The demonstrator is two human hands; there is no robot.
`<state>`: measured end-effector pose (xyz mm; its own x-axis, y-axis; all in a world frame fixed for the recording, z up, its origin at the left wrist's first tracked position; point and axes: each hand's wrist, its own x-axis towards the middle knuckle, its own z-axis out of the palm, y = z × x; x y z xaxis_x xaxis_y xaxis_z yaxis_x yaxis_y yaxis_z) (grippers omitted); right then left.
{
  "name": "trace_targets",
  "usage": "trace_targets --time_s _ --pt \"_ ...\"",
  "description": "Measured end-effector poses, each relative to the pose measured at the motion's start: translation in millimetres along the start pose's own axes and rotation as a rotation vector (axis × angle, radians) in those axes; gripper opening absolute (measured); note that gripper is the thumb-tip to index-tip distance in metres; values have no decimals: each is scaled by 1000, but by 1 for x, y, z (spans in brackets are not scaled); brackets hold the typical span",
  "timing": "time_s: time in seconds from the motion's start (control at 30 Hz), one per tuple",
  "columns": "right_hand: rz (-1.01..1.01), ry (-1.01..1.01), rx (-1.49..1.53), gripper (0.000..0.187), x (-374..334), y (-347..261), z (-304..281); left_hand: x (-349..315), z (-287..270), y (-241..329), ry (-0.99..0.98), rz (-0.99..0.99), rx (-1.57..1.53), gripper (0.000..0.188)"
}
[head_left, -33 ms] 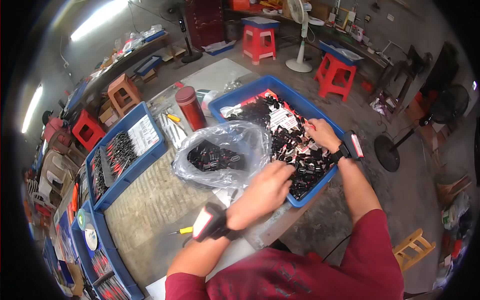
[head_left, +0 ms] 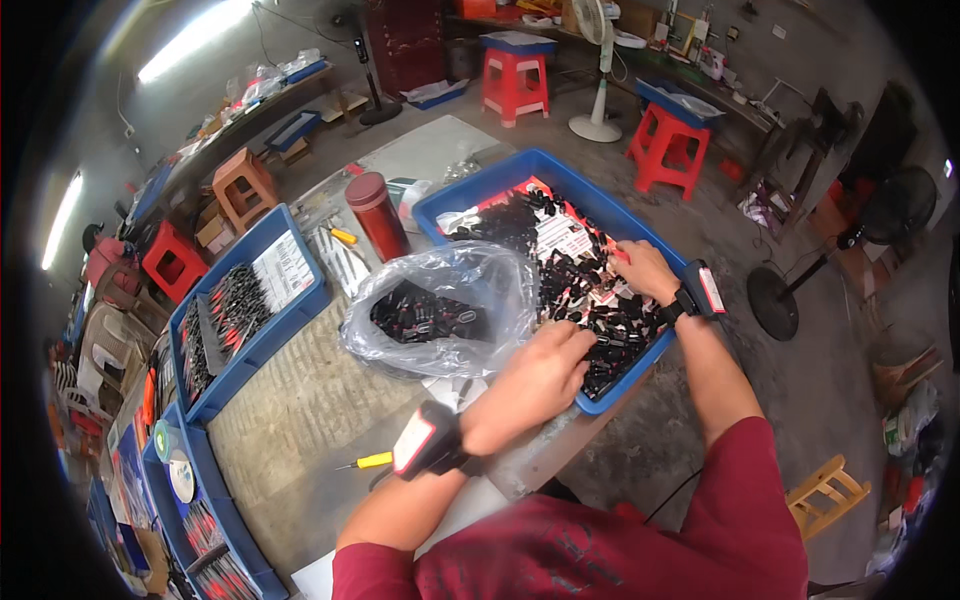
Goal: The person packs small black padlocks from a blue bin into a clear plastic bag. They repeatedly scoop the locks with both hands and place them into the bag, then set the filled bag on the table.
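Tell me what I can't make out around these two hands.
Head view:
- Left hand: its own back hides whether it grips anything.
- Right hand: the red bit beside it is too small to identify.
- Clear bag: upper black parts hide those beneath.

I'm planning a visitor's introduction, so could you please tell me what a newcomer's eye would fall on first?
Probably the blue tray of small black parts on the right of the table, with the left hand at its edge and the right hand over it. Next, the clear plastic bag left of it and the dark red canister behind.
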<state>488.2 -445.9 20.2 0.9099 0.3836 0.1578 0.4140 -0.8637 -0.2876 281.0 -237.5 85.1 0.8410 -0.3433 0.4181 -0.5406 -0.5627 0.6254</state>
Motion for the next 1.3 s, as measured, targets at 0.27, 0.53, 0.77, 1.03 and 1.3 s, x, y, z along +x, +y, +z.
trace_targets --time_s 0.27,0.53,0.77,1.03,1.3 --pt "23 -336 -146 50 -31 8 -9 49 35 -25 -631 -375 328 79" --pt "-135 -530 -35 54 -36 -10 -11 61 60 -33 -732 -394 372 101" --pt "-66 -538 163 47 -43 -22 -3 65 77 -32 -677 -523 337 101" --pt "-3 -489 423 61 -40 -18 21 65 92 -53 -423 -645 53 91" --pt "204 -364 1095 38 -51 -33 20 68 87 -56 -141 -640 -85 73"
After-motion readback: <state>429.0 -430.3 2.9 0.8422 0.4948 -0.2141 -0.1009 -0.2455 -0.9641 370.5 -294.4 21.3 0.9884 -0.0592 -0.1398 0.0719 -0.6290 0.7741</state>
